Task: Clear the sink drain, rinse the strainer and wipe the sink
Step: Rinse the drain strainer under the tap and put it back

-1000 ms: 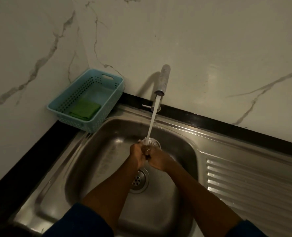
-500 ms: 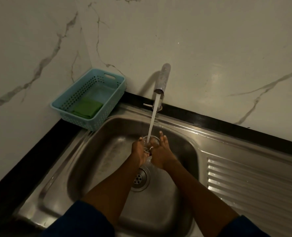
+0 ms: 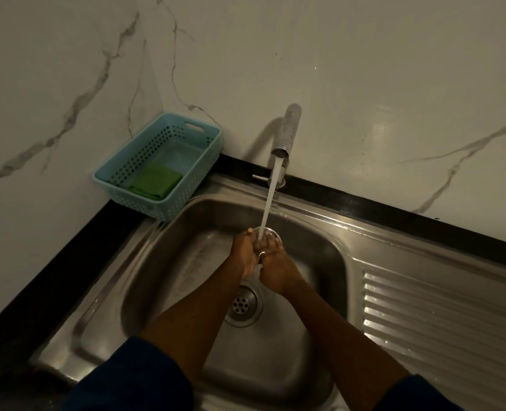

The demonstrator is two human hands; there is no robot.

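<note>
Over the steel sink [image 3: 186,232], both hands hold a round metal strainer [image 3: 271,232] under the running water from the tap [image 3: 289,129]. My left hand [image 3: 244,253] grips its left side and my right hand [image 3: 275,269] its right side, fingers curled around the rim. The stream lands in the strainer between my fingers, and most of the strainer is hidden by them. Below my wrists lies the open drain [image 3: 243,304], its perforated plate visible.
A light blue perforated basket [image 3: 127,173] stands in the back left corner on the black counter edge, with a folded green cloth [image 3: 155,182] inside. The ribbed draining board [image 3: 438,321] stretches to the right. Marble-patterned walls close the back and left.
My hands have shifted slightly around the strainer under the stream, with the right fingers spreading and then curling again. The view has drifted a little; the water keeps running.
</note>
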